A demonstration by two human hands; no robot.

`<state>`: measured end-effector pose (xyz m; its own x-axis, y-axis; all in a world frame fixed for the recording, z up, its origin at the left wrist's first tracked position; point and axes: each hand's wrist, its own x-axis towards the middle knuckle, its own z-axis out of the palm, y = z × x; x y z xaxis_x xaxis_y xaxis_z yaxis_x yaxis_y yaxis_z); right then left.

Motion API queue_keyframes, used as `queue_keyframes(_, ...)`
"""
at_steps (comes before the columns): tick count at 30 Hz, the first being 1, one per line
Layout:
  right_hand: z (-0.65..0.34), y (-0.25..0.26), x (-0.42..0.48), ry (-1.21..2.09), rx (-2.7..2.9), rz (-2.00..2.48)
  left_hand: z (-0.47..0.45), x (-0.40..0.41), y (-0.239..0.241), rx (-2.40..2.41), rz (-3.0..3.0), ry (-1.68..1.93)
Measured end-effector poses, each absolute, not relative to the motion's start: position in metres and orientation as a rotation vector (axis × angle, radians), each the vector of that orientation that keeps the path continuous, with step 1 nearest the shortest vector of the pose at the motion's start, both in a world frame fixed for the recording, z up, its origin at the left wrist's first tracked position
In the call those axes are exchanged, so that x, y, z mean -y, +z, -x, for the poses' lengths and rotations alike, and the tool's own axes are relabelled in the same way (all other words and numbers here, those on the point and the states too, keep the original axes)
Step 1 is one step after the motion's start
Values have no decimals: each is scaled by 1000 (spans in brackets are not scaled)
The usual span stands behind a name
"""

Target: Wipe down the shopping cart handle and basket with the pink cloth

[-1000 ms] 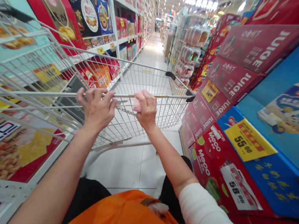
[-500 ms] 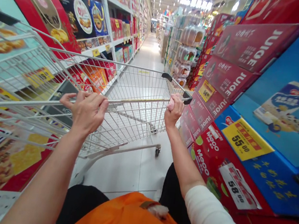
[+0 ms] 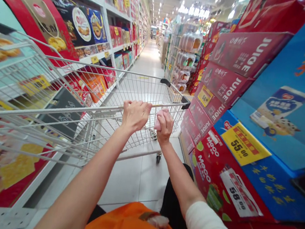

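Note:
A silver wire shopping cart (image 3: 59, 110) stands slanted across the aisle in front of me. My left hand (image 3: 135, 116) has its fingers closed over the near top rail of the cart, towards its right end. Close beside it, my right hand (image 3: 164, 127) is closed around a small pink cloth-like piece (image 3: 158, 120), just below the rail. Whether the right fingers touch the rail, I cannot tell. A black corner cap (image 3: 185, 103) covers the cart's corner to the right of both hands.
Shelves of boxed snacks (image 3: 82, 24) line the left side, close to the cart. Stacked pink drink cartons (image 3: 238, 52), red MECO boxes (image 3: 204, 168) and a blue carton (image 3: 276, 117) rise on the right. White tiled floor (image 3: 120, 188) runs down the aisle.
My left hand has moved right along the cart rail. My right hand has moved left and slightly down from the corner, still with the pink piece. The hands are now close together.

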<state>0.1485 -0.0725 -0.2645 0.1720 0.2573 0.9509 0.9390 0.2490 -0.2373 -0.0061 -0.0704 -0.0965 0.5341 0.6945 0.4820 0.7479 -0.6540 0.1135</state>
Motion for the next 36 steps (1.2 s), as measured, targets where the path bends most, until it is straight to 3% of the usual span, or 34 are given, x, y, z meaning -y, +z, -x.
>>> queue_keyframes(9, -154, -272, 65, -791, 1414, 1196, 11, 63, -108, 1194, 2639, -877)
queue_keyframes(16, -146, -239, 56, -697, 1545, 1291, 15, 52, -106, 1226, 2651, -858)
queue_keyframes(24, -140, -264, 70, -779, 1579, 1242, 31, 54, -109, 1170, 2615, -804)
queue_keyframes(30, -145, -236, 67, -746, 1605, 1343, 36, 52, -111, 1155, 2649, -881)
queue_keyframes(36, -147, -265, 81, -713, 1629, 1322, 38, 51, -110, 1197, 2662, -899)
